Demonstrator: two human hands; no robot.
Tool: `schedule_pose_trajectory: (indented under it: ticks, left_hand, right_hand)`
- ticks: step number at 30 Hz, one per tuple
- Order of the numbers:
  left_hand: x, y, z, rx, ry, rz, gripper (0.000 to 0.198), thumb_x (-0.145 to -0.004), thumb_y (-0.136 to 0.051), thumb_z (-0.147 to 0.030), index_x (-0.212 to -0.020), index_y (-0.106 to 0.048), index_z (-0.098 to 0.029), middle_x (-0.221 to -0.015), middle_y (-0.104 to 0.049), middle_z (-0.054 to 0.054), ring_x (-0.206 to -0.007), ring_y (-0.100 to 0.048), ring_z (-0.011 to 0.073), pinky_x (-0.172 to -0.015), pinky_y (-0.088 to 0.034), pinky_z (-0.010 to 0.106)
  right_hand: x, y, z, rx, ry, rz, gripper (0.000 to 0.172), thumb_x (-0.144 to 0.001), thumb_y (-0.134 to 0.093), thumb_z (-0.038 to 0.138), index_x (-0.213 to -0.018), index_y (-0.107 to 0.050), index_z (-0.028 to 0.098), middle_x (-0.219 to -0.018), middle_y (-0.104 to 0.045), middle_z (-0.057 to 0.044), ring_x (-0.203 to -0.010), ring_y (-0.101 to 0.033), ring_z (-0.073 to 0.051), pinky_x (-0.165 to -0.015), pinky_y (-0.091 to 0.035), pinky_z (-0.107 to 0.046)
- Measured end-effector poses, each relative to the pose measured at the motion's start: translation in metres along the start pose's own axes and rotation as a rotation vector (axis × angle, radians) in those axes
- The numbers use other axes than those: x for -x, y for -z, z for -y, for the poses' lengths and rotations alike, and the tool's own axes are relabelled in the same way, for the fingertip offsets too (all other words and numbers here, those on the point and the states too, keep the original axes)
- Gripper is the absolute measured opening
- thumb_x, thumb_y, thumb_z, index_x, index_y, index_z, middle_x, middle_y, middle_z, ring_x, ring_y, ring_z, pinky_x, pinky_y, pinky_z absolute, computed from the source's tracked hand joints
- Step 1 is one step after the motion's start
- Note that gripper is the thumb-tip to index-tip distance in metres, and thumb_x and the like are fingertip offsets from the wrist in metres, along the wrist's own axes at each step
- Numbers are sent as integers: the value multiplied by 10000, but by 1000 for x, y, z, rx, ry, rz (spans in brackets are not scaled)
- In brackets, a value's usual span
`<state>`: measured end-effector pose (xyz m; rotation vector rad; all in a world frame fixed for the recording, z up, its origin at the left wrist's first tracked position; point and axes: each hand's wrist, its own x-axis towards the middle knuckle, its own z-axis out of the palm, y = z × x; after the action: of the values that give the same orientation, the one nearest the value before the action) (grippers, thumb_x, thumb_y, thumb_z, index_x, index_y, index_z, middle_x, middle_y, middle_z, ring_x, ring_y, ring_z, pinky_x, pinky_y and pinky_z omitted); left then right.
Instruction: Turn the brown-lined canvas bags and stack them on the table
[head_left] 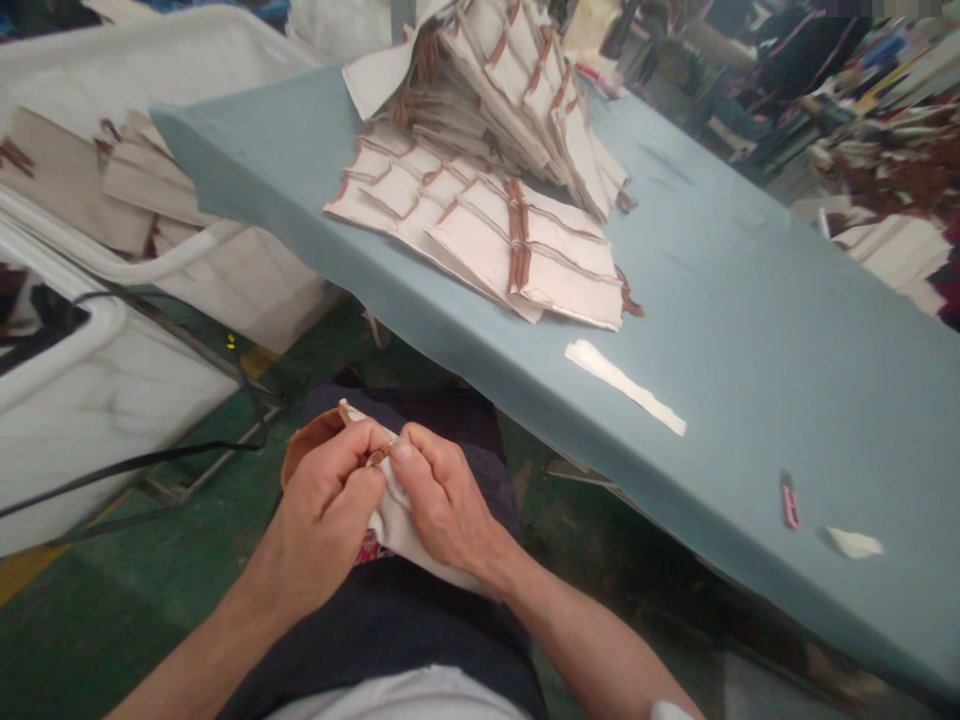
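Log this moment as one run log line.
left hand: pinching cloth piece | right hand: pinching same piece over lap | table: stacked cloth pieces

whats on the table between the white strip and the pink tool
Nothing: in the head view the table is bare between the white strip and the pink tool.

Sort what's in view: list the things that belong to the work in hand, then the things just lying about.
In hand:
left hand and right hand, both pinching the cream fabric piece over the lap
stack of like pieces on the blue table

Lying about:
white strip
small pink tool
white scrap
white bins
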<state>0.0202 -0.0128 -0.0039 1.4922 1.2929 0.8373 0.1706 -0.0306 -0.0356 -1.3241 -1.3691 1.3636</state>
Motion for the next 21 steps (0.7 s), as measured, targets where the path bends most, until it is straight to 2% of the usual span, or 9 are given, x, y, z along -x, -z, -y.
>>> schedule_pose_trajectory:
  ticks: [2,5,9,12,14,18,21]
  left_hand:
    - [-2,-2,1,15,20,-9,232,-865,-503,-295,-647,-569,-251,-629,-549,-48,-580,-496,149,-539,-416,266]
    - [-4,2,10,117,96,62,200,-847,-532,-290,-657,-580,-249,-628,-523,-55,-589,-470,148,-522,-378,267]
    - [-6,9,26,366,238,193,120,-793,-636,-288,-692,-604,-234,-659,-523,-63,-576,-432,128,-496,-354,241]
    - [-7,11,30,522,313,260,130,-760,-703,-299,-714,-603,-229,-656,-526,-66,-560,-426,120,-484,-356,225]
    - [-8,12,29,560,300,273,151,-752,-733,-303,-718,-609,-225,-660,-545,-60,-567,-444,121,-488,-364,218]
    - [-9,12,28,565,253,273,188,-779,-769,-339,-735,-629,-221,-678,-569,-49,-584,-460,126,-509,-376,223]
    - [-10,9,29,550,217,248,176,-790,-752,-346,-738,-641,-220,-689,-567,-44,-617,-455,133,-542,-373,227]
  right_hand:
    - [-1,-6,-5,-17,17,-49,410,-1090,-502,475,-745,-419,271,-685,-455,39,-661,-419,-171,-654,-306,-346]
    - [-1,-12,-9,-202,-34,-63,468,-1065,-565,565,-732,-435,263,-696,-432,53,-661,-394,-150,-644,-314,-316]
    - [-5,-4,-6,-517,-202,90,661,-885,-796,763,-677,-420,260,-625,-367,89,-579,-263,-105,-555,-240,-280]
    - [-11,9,-3,-564,-281,190,725,-765,-913,775,-631,-431,250,-584,-377,92,-541,-244,-84,-513,-186,-268]
    - [-14,15,-1,-555,-299,222,725,-733,-950,748,-621,-439,246,-576,-377,93,-528,-246,-77,-497,-169,-262]
    - [-15,12,1,-542,-196,195,731,-793,-880,790,-623,-416,252,-571,-367,92,-523,-241,-79,-490,-200,-258]
    - [-13,3,-1,-489,-47,54,732,-887,-769,814,-622,-370,262,-579,-320,90,-550,-225,-92,-511,-230,-262]
